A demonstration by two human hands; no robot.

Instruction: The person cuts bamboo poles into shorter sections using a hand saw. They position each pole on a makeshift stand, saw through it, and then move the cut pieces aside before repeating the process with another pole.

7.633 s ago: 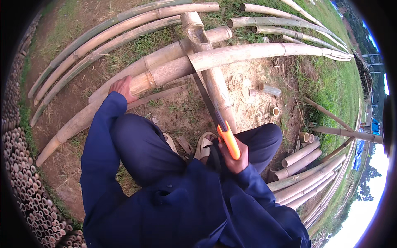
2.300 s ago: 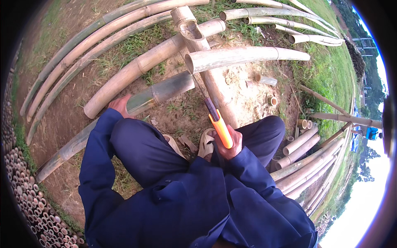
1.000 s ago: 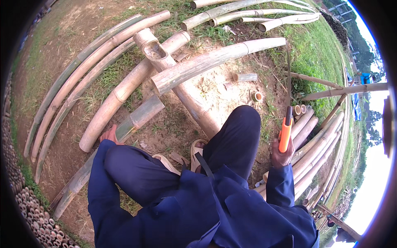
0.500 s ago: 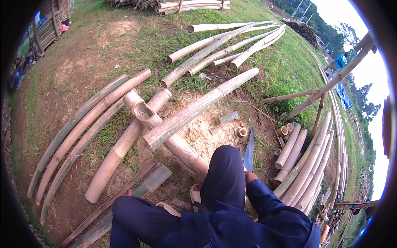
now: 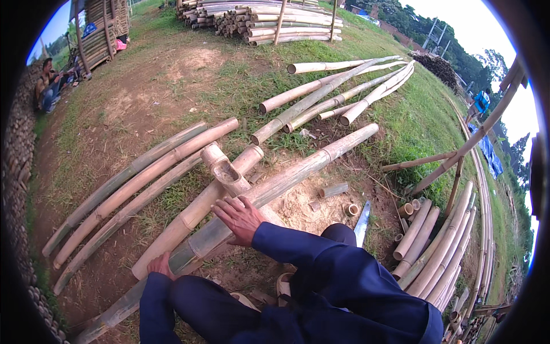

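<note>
A green-grey bamboo pole [image 5: 201, 238] runs from the lower left up to my hands. My left hand [image 5: 161, 265] is closed round its left side, beside my knee. Near the pole's upper end my right hand [image 5: 240, 219] grips it from above, fingers spread over the bamboo. Just beyond lies a long pale bamboo pole [image 5: 321, 159], in line with the first; my right hand hides where the two meet. It crosses a notched bamboo piece [image 5: 228, 174]. A handsaw [image 5: 362, 222] with a bare blade stands beside my right knee, its handle hidden.
Curved poles [image 5: 146, 160] lie at left, more poles [image 5: 338, 94] ahead. Short cut lengths [image 5: 413, 232] are heaped at right near a slanting post [image 5: 444, 169]. Sawdust [image 5: 298, 209] covers the ground ahead. One person [image 5: 48, 86] sits far left; another [image 5: 480, 103] is far right.
My right hand has left the saw and moved left onto the near pole. That pole's upper end has risen towards the pale pole. My left hand shows more fully. The view has shifted.
</note>
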